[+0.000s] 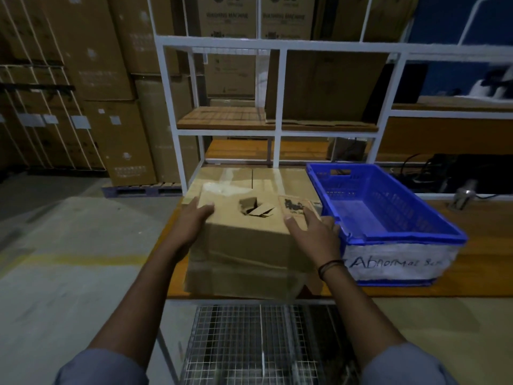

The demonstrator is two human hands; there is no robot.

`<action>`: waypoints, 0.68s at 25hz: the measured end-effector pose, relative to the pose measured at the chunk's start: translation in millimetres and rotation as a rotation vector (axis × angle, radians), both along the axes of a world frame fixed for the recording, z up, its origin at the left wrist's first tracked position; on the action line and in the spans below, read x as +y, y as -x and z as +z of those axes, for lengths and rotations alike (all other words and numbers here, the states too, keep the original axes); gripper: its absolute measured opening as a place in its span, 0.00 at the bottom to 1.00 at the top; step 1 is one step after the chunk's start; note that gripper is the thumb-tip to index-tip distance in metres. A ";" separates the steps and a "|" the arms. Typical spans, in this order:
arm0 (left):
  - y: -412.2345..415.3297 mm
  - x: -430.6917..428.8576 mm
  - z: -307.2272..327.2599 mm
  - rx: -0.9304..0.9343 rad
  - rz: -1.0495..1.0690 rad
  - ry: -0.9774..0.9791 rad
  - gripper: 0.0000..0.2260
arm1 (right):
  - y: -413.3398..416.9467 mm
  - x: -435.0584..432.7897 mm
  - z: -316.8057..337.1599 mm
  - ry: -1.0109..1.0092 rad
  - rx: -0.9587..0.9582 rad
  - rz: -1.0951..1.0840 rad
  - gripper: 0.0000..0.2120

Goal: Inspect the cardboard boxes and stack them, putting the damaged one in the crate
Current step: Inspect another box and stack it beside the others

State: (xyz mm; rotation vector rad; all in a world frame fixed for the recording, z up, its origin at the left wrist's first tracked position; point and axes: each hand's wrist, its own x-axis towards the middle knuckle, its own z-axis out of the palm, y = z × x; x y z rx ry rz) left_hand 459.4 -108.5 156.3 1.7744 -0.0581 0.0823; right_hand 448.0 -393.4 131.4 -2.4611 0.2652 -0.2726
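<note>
- Wire mesh [249,343]: bottom centre, below the tabletop [472,276] edge.
- Left grip [194,215] and right grip [313,232] (bare hands): each clasps a top side edge of the damaged box [244,237], thumbs on top.
- Damaged box: centre frame, hole torn in its top, resting on a lower box [241,282].
- Blue crate [402,240]: just beside, at right, labelled "Abnormal".
- White rack [280,93]: upper centre, with stacked cartons [91,65] upper left.

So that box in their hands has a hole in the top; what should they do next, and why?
Probably lift the top box and swing it right, into the blue crate. Its top face is torn open, the left hand and right hand grip its sides, and the crate beside it reads "Abnormal".
</note>
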 end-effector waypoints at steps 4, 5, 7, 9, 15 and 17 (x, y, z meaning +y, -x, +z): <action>-13.5 -4.9 -24.2 -0.010 0.106 -0.568 0.20 | 1.1 19.1 0.9 0.279 0.062 -0.020 0.32; -16.6 -4.8 -27.7 0.006 0.091 -0.668 0.22 | 0.8 26.8 0.1 0.323 0.088 -0.036 0.32; -21.4 -6.7 -25.9 0.055 0.063 -0.917 0.27 | -1.9 37.6 2.0 0.424 0.091 -0.025 0.33; -21.4 -15.2 -17.7 0.039 0.024 -1.149 0.31 | -6.6 45.9 5.5 0.500 0.072 0.066 0.35; -26.5 -41.2 -11.5 -0.143 -0.191 -1.291 0.29 | -21.6 72.8 10.7 0.556 0.009 0.408 0.35; -29.7 -41.2 -13.2 -0.169 -0.196 -1.303 0.28 | -24.8 71.1 6.8 0.581 -0.012 0.394 0.35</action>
